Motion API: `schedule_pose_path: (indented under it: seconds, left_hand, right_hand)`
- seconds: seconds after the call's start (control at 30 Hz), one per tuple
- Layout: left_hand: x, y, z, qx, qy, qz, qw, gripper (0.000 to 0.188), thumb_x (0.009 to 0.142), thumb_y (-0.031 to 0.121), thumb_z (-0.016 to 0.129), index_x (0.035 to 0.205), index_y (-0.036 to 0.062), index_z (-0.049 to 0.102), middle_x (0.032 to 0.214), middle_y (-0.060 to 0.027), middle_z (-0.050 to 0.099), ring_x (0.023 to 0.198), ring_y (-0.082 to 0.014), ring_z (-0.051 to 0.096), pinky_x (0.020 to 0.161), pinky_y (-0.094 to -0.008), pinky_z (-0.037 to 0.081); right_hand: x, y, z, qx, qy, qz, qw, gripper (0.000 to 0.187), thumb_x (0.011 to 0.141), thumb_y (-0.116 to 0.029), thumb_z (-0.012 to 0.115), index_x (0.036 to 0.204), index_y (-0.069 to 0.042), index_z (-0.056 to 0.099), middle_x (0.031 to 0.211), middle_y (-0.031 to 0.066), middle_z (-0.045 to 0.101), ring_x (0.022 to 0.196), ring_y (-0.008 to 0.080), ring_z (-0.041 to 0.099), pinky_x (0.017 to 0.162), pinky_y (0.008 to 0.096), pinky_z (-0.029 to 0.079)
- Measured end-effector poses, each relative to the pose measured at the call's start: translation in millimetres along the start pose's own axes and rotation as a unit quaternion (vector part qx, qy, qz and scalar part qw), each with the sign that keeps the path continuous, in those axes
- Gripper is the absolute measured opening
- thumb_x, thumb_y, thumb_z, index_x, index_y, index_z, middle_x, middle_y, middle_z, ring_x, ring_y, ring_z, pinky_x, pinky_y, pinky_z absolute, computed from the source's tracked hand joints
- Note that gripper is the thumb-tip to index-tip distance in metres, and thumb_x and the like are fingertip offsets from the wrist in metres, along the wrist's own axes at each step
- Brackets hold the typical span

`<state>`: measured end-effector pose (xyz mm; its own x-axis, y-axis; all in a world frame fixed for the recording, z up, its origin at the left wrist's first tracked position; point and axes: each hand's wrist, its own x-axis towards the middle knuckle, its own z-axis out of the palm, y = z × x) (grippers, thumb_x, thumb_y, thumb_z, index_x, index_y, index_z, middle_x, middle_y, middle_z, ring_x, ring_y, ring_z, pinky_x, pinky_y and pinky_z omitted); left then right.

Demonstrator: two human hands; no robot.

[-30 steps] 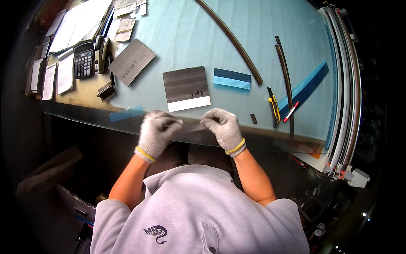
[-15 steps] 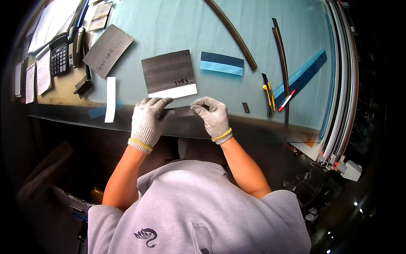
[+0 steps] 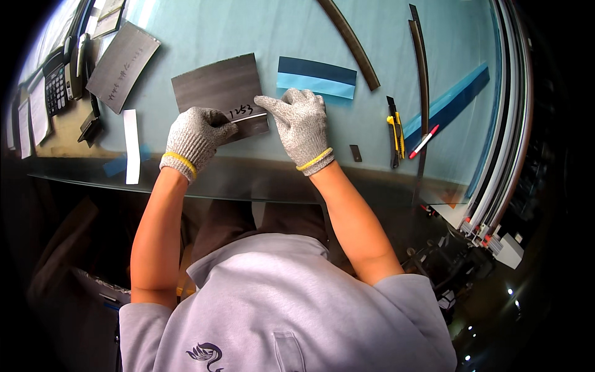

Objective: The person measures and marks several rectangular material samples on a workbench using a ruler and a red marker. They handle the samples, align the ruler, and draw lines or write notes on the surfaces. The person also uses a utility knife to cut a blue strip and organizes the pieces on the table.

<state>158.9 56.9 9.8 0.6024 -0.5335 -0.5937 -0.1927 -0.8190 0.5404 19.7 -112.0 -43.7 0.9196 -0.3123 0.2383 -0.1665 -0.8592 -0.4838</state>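
My left hand [image 3: 197, 137], in a pale knitted glove with a yellow cuff band, pinches the left part of a thin dark grey strip [image 3: 253, 126]. The strip lies over the near part of a dark grey rectangular plate [image 3: 218, 80] with handwriting on it. A bright line runs along the strip's far edge. My right hand [image 3: 302, 127], gloved alike, is at the strip's right end. Its thumb stretches left onto the plate and its other fingers are bent, with nothing seen in them. Just beyond it lies a two-tone blue rectangular piece [image 3: 317, 77].
To the left are another grey plate [image 3: 124, 67], a white strip [image 3: 132, 147] and a calculator [image 3: 57, 87]. A yellow-black utility knife [image 3: 395, 133], a red-and-white marker [image 3: 424, 142], a small dark piece [image 3: 355, 153] and long dark strips [image 3: 419, 74] lie to the right.
Both hands have moved away from the table's near edge, bringing the dark strip onto the plate's near part, where its white band was showing. My right hand's pinch has loosened.
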Motion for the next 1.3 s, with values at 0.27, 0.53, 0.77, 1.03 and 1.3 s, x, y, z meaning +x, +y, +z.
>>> schedule_pose_path:
  seconds: [0.27, 0.53, 0.77, 1.03, 1.3]
  left_hand:
    - [2, 4, -1, -0.011, -0.017, -0.035, 0.999, 0.028, 0.09, 0.026, 0.078, 0.098, -0.0002, 0.079, 0.074, -0.0114, 0.073, 0.061, -0.0124, 0.061, 0.063, -0.033, 0.053]
    - [3, 4, 1, 0.001, -0.015, -0.04, 0.999, 0.027, 0.092, 0.027, 0.076, 0.094, 0.0003, 0.079, 0.067, -0.0068, 0.07, 0.057, -0.0117, 0.058, 0.059, -0.032, 0.05]
    - [3, 0, 4, 0.009, -0.002, -0.024, 1.0, 0.028, 0.093, 0.029, 0.075, 0.095, 0.001, 0.079, 0.069, -0.0082, 0.072, 0.057, -0.0119, 0.061, 0.059, -0.032, 0.051]
    - [-1, 7, 2, 0.023, 0.004, -0.052, 0.998, 0.03, 0.089, 0.034, 0.077, 0.095, 0.0047, 0.08, 0.08, -0.0153, 0.074, 0.071, -0.0304, 0.071, 0.072, -0.0395, 0.056]
    - [-32, -27, -10, 0.058, 0.114, -0.058, 0.99, 0.032, 0.089, 0.034, 0.077, 0.095, 0.0025, 0.077, 0.089, -0.0166, 0.075, 0.081, -0.0326, 0.072, 0.075, -0.0396, 0.056]
  right_hand:
    - [-1, 0, 4, -0.004, 0.01, 0.016, 1.0, 0.037, 0.083, -0.01, 0.069, 0.112, -0.031, 0.08, 0.08, 0.003, 0.056, 0.079, 0.0271, 0.057, 0.075, 0.042, 0.043]
    - [0, -1, 5, 0.006, 0.02, 0.018, 1.0, 0.036, 0.082, -0.01, 0.07, 0.11, -0.031, 0.08, 0.078, 0.003, 0.054, 0.078, 0.0267, 0.056, 0.075, 0.0417, 0.041]
    - [0, -1, 4, -0.004, 0.004, 0.028, 1.0, 0.027, 0.084, -0.017, 0.071, 0.106, -0.03, 0.081, 0.082, 0.0027, 0.058, 0.083, 0.0261, 0.057, 0.078, 0.0423, 0.042]
    - [3, -7, 3, 0.021, 0.027, 0.033, 0.999, 0.027, 0.081, -0.031, 0.08, 0.107, -0.027, 0.081, 0.079, 0.0022, 0.057, 0.079, 0.0251, 0.056, 0.076, 0.0409, 0.038]
    - [1, -7, 5, 0.012, 0.022, 0.037, 0.999, 0.029, 0.079, -0.03, 0.081, 0.108, -0.027, 0.08, 0.078, 0.0011, 0.053, 0.079, 0.0238, 0.054, 0.076, 0.0412, 0.038]
